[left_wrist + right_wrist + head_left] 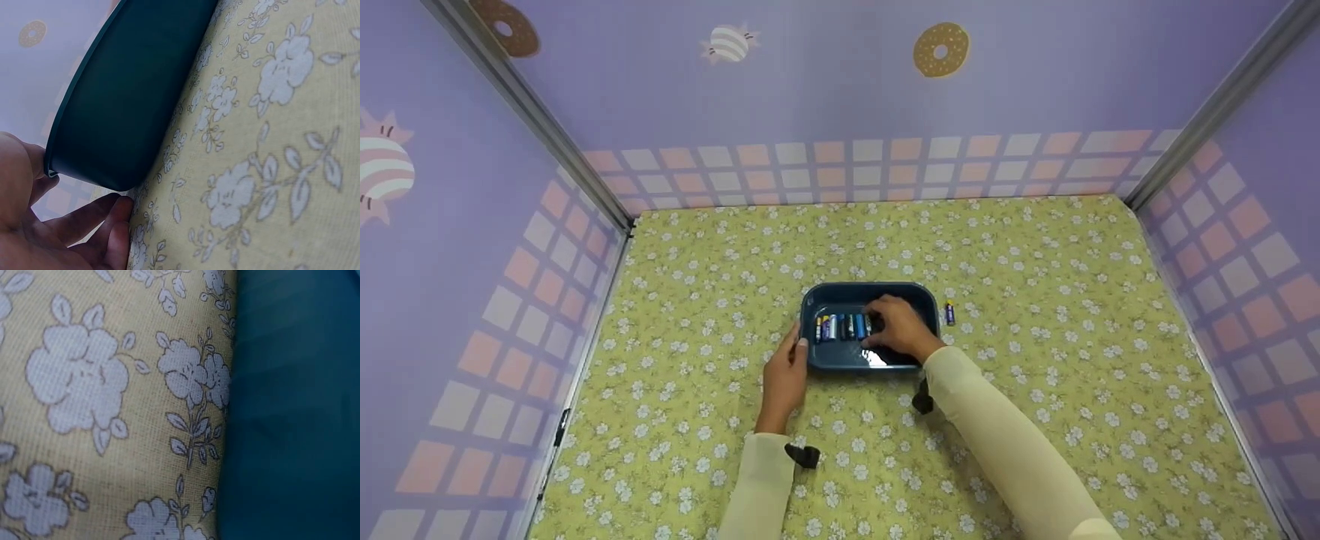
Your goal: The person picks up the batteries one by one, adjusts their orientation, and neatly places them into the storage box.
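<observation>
A dark blue plastic tray [873, 288] sits on the flowered cloth. Inside it, several batteries [840, 327] stand side by side in a row. My right hand [901, 327] reaches over the tray, thumb and fingertips around the two ends of a battery [868, 325] at the row's right end, which the hand partly covers. At the tray's left side my left hand [786, 375] grips the wall. In the left wrist view that hand [62, 225] has one digit hooked at the rim and fingers against the lower corner. The right wrist view shows only the tray's outer wall [298, 410] and cloth.
One purple and yellow battery [949, 313] lies on the flowered cloth [1035, 300], just right of the tray. Purple patterned walls [840, 97] enclose the back and both sides. Black wrist straps [804, 455] hang at the sleeves.
</observation>
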Tool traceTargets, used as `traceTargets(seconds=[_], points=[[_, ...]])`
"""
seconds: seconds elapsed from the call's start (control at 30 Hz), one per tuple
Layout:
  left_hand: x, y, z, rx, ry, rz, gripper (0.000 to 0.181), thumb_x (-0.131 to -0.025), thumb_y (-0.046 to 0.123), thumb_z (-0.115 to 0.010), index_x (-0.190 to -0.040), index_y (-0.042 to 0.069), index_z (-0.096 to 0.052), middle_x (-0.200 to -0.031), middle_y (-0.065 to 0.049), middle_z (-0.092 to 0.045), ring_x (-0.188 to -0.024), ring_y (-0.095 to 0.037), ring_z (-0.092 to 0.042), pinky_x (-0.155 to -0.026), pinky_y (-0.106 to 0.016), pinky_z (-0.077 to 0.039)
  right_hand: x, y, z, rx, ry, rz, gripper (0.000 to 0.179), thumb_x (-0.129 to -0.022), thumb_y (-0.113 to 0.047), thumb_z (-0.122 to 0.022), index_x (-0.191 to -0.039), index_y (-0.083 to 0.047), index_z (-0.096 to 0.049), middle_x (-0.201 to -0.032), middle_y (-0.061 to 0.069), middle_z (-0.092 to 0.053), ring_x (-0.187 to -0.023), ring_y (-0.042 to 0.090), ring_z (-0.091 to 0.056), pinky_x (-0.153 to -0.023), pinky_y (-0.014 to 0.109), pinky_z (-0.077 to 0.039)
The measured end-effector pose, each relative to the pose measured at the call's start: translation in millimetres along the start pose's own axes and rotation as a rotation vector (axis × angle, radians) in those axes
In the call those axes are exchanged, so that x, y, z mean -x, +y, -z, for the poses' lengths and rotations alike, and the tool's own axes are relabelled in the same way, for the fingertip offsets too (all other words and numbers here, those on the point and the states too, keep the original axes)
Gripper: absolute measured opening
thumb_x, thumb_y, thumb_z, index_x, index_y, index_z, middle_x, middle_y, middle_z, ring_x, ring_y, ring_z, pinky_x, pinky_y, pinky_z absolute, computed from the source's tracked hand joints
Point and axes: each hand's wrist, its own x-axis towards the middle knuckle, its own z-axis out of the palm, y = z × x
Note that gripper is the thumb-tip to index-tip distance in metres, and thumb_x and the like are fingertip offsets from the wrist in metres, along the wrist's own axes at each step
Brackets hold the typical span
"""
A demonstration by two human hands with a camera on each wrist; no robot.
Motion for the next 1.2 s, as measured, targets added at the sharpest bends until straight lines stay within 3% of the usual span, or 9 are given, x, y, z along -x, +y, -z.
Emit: traceTargets(seconds=[0.3, 0.53, 0.6, 0.87, 1.0, 1.13, 1.2], points=[[0.1, -0.9, 0.3, 0.005, 0.0, -0.013, 0.054, -0.109, 0.05, -0.041, -0.16, 0.031, -0.037, -0.143, -0.004, -0.061, -0.091, -0.02, -0.059, -0.082, -0.041, -0.046, 1.1, -3, 0, 0.016, -0.003, -0.018, 0.061, -0.075, -0.038, -0.093, -0.125, -0.011, -0.07, -0.116, 0.008, -0.064, -0.108, 0.029, -0.061, -0.095, 0.047, -0.051], [0.3, -0.5, 0.2, 0.007, -0.001, -0.014, 0.053, -0.109, 0.05, -0.041, -0.16, 0.033, -0.036, -0.139, -0.005, -0.063, -0.084, -0.022, -0.057, -0.079, -0.041, -0.046, 3.6, -6, 8, -0.039, 0.016, -0.052, 0.062, -0.075, -0.036, -0.093, -0.125, -0.01, -0.07, -0.115, 0.009, -0.064, -0.105, 0.027, -0.063, -0.093, 0.045, -0.053], [0.3, -0.5, 0.2, 0.005, 0.002, -0.012, 0.053, -0.109, 0.05, -0.041, -0.16, 0.034, -0.037, -0.146, -0.004, -0.06, -0.093, -0.02, -0.061, -0.081, -0.042, -0.047, 5.8, -7, 13, -0.053, 0.022, -0.062, 0.062, -0.076, -0.036, -0.093, -0.127, -0.01, -0.069, -0.117, 0.01, -0.064, -0.105, 0.027, -0.063, -0.093, 0.045, -0.053], [0.1, -2.2, -0.4, 0.02, -0.003, -0.019, 0.054, -0.108, 0.052, -0.041, -0.16, 0.035, -0.036, -0.153, -0.004, -0.054, -0.124, -0.025, -0.062, -0.095, -0.05, -0.051, 22.8, -9, 56, -0.183, 0.165, -0.05, 0.057, -0.082, -0.029, -0.089, -0.129, -0.005, -0.068, -0.121, 0.014, -0.066, -0.104, 0.033, -0.065, -0.09, 0.049, -0.053], [-0.4, -2.6, -0.5, 0.02, -0.001, -0.019, 0.053, -0.109, 0.051, -0.042, -0.159, 0.036, -0.036, -0.151, -0.004, -0.056, -0.12, -0.023, -0.063, -0.093, -0.048, -0.051, 35.3, 0, 83, -0.188, 0.264, -0.054, 0.053, -0.085, -0.03, -0.086, -0.129, -0.007, -0.068, -0.122, 0.014, -0.067, -0.103, 0.033, -0.066, -0.087, 0.049, -0.055], [-1.3, -3.6, -0.9, 0.019, -0.003, -0.02, 0.052, -0.109, 0.049, -0.042, -0.159, 0.037, -0.036, -0.144, -0.004, -0.061, -0.098, -0.024, -0.063, -0.085, -0.044, -0.048, 49.0, 18, 103, -0.169, 0.327, -0.083, 0.047, -0.089, -0.028, -0.083, -0.129, -0.01, -0.068, -0.123, 0.014, -0.066, -0.103, 0.034, -0.066, -0.086, 0.05, -0.055], [-1.4, -4.2, -0.9, 0.018, -0.004, -0.02, 0.052, -0.109, 0.049, -0.042, -0.159, 0.037, -0.036, -0.144, -0.005, -0.061, -0.099, -0.025, -0.064, -0.085, -0.044, -0.049, 55.6, 30, 109, -0.156, 0.343, -0.109, 0.046, -0.09, -0.026, -0.082, -0.13, -0.011, -0.067, -0.123, 0.015, -0.066, -0.104, 0.034, -0.066, -0.086, 0.05, -0.055]])
